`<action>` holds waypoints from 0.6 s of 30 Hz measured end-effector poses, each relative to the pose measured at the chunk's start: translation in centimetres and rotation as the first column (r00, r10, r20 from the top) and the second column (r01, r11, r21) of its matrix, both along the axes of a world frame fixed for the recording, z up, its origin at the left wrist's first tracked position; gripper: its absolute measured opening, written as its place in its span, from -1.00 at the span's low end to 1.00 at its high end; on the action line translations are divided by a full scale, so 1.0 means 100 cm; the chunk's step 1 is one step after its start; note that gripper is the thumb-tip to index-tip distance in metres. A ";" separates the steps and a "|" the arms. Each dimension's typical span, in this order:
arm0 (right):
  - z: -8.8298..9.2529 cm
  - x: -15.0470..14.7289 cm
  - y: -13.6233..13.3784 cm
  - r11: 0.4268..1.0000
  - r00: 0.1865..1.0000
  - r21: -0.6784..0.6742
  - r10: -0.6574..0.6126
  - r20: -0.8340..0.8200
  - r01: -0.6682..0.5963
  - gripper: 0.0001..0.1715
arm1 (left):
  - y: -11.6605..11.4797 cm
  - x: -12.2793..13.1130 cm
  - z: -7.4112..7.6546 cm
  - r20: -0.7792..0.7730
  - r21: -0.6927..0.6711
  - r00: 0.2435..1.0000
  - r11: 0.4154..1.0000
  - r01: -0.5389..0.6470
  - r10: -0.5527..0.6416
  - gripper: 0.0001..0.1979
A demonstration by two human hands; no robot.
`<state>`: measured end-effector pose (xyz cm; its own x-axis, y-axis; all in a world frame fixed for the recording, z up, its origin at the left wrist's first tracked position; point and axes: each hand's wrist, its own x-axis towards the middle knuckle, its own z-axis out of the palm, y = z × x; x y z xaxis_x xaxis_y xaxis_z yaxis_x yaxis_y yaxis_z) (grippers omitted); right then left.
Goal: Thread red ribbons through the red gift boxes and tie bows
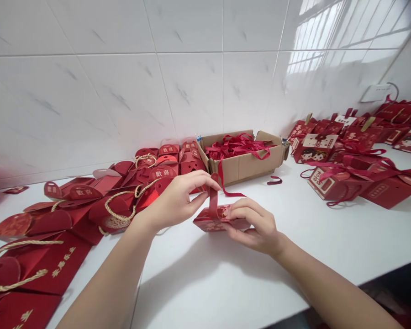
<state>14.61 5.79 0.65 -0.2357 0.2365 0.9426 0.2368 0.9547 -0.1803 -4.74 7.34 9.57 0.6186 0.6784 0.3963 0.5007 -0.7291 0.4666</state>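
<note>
In front of the cardboard box [246, 167], the left hand [176, 198] pinches a red ribbon [213, 201] over the red gift box [212, 225] gripped by the right hand [256, 226]; a slack pinch might let the ribbon slip.

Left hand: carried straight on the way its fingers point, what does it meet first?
The left hand pinches the red ribbon above the small red box; past it, probably the cardboard box, though depth is unclear.
</note>
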 end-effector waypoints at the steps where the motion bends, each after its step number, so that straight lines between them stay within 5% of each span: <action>1: 0.000 0.000 0.000 1.000 1.000 -0.002 -0.002 0.001 0.002 -0.73 | 0.000 0.000 0.000 0.008 -0.003 1.000 1.000 -0.014 0.014 -0.76; 8: -0.004 0.001 0.001 1.000 1.000 -0.015 0.020 -0.001 -0.020 -0.69 | -0.005 0.001 0.000 -0.139 -0.075 0.990 0.997 0.018 -0.028 -0.80; 18: -0.003 0.000 0.001 0.999 1.000 -0.037 0.021 -0.009 -0.021 -0.72 | -0.010 0.013 -0.004 0.115 -0.411 0.992 0.912 0.004 0.048 -0.77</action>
